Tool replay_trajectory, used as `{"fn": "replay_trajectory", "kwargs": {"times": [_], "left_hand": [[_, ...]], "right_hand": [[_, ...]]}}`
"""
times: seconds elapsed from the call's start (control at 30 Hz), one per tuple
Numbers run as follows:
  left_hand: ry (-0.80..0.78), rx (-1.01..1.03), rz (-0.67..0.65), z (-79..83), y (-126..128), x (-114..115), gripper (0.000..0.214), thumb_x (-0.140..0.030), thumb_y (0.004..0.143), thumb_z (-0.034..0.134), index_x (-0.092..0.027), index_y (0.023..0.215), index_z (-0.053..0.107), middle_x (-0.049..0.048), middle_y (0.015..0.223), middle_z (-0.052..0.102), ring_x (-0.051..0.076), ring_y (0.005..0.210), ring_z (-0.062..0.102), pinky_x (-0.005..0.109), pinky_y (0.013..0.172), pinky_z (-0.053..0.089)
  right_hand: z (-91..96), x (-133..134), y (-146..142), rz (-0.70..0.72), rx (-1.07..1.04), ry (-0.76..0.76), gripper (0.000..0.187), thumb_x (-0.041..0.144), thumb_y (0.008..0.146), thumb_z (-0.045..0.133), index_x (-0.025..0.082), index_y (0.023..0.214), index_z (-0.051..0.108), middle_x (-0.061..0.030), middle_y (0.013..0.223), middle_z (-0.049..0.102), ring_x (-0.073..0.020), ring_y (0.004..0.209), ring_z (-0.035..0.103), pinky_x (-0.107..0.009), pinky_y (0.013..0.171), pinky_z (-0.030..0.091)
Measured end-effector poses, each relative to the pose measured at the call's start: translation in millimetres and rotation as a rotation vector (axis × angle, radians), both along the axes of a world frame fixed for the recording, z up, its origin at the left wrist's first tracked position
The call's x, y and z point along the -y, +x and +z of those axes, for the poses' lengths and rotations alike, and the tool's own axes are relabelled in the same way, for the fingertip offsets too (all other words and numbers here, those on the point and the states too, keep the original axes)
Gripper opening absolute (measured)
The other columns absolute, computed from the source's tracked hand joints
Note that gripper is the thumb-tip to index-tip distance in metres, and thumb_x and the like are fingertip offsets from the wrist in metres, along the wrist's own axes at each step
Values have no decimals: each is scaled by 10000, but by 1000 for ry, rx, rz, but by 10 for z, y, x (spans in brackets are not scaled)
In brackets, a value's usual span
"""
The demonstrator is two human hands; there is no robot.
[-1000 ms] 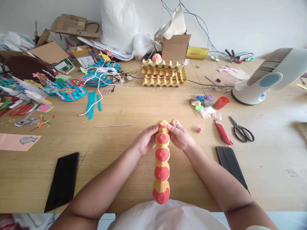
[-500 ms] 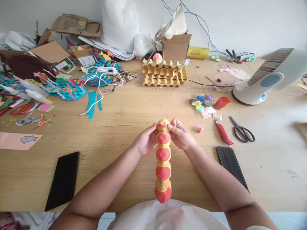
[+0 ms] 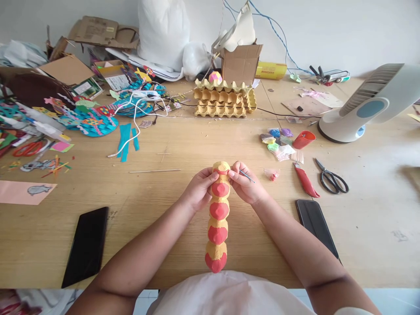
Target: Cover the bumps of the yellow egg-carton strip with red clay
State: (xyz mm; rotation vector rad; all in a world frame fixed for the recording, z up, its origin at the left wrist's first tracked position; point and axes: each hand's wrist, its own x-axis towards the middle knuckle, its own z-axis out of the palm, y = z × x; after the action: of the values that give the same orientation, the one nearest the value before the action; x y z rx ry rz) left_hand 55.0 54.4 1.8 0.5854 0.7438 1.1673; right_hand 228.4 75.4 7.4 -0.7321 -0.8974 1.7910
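A strip of yellow egg-carton cups with red-painted tops (image 3: 218,218) runs from my chest toward the table's middle. My left hand (image 3: 197,191) grips the strip's far end from the left, fingers closed on it. My right hand (image 3: 244,186) pinches the same end from the right and also holds a thin metal tool (image 3: 246,176) that sticks out to the right. A red band circles the top cup between my fingertips.
A black phone (image 3: 85,246) lies at the left, another dark phone (image 3: 315,221) at the right. A red cutter (image 3: 305,180), scissors (image 3: 330,178), a red cup (image 3: 303,140), clay bags, stacked egg trays (image 3: 223,104) and a white fan (image 3: 367,107) surround the work spot.
The carton strip's near end has swung slightly to the left and both hands have shifted a little with it. The grip is the same.
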Motion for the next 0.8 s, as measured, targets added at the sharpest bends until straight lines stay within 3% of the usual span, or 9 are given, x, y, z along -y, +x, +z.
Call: {"fn": "replay_trajectory", "kwargs": {"times": [0.13, 0.37, 0.57, 0.8], "left_hand": [[21, 6, -13, -12, -14, -1, 423, -444, 651, 1064, -188, 868, 806, 30, 825, 777, 143, 682, 677, 246, 628, 528], [72, 35, -163, 7, -74, -7, 501, -521, 706, 1022, -176, 983, 787, 39, 842, 760, 156, 691, 674, 262, 635, 542], [80, -5, -100, 67, -76, -3, 517, -465, 652, 1062, -164, 970, 787, 52, 905, 781, 156, 761, 700, 243, 662, 535], [73, -84, 5, 127, -26, 36, 492, -422, 613, 1082, -163, 914, 791, 48, 893, 800, 155, 770, 726, 256, 705, 552]], "right_hand": [[20, -2, 11, 4, 13, 20, 595, 464, 694, 1038, 238, 730, 488, 68, 694, 506, -135, 691, 427, -286, 692, 336], [67, -21, 62, 0, 39, 88, 576, 486, 716, 1021, 241, 747, 500, 62, 710, 499, -144, 712, 402, -300, 697, 316], [140, -5, 69, 12, 145, 228, 612, 502, 710, 1017, 251, 782, 464, 54, 782, 487, -156, 755, 406, -303, 705, 343], [200, 47, 38, 0, 203, 221, 637, 510, 723, 1005, 256, 777, 424, 54, 758, 494, -150, 714, 390, -295, 658, 323]]}}
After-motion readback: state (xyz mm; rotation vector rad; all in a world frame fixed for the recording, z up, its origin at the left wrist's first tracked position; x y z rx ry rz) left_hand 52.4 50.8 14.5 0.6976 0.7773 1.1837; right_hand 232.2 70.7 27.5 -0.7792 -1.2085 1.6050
